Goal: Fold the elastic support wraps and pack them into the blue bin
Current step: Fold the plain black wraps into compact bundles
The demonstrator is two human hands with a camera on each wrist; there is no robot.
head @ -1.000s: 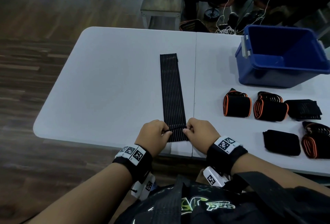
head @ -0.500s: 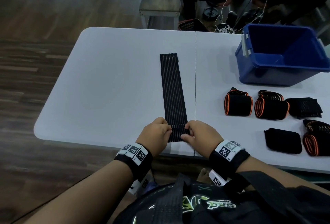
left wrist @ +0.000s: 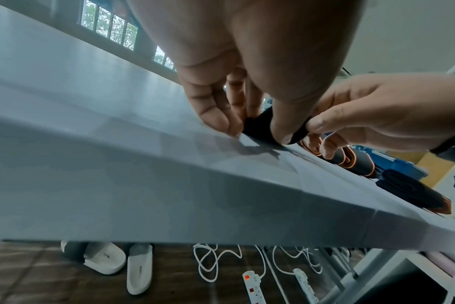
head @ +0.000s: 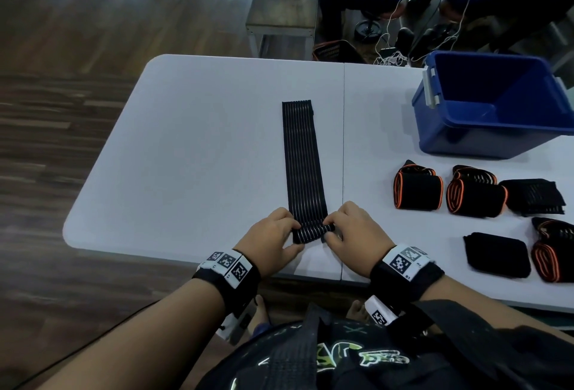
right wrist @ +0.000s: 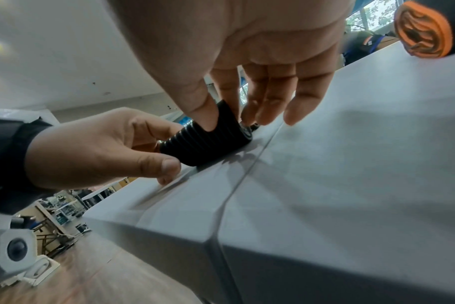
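Item in hand: ribbed black elastic wrap (head: pixel 302 160), laid flat lengthwise on the white folding table (head: pixel 186 147), just left of the table's centre seam; its near end is turned into a small tight roll (right wrist: pixel 208 142).
Left hand (head: pixel 270 240): fingers curled, thumb and fingertips pinching the left end of the roll.
Right hand (head: pixel 354 234): thumb (right wrist: pixel 203 111) pressed onto the roll with the forefinger behind it, gripping the right end; the other fingers hang loose just above the table.
Step, as judged: start of rolling the wrap up from the near end; most of its length lies unrolled toward the far edge.
Destination: blue bin (head: pixel 497 128), far right of the table, well apart from the hands; what shows of its inside holds nothing.
Other stock: orange-edged rolled wraps (head: pixel 417 187) and plain black folded wraps (head: pixel 497 253), grouped on the table in front of the bin, none packed.
Risk, skew: if one hand advances faster than the other, the roll may cone out to one side and drift over the seam.
Risk, spring-back: the elastic is likely to unwind if either pinch loosens while the roll is this small.
Risk, slack: the free length is not held down; pulling toward the body could drag it instead of winding it, leaving a loose roll.
Risk, edge: the roll sits near the table's front edge, so a slip could drop it off.
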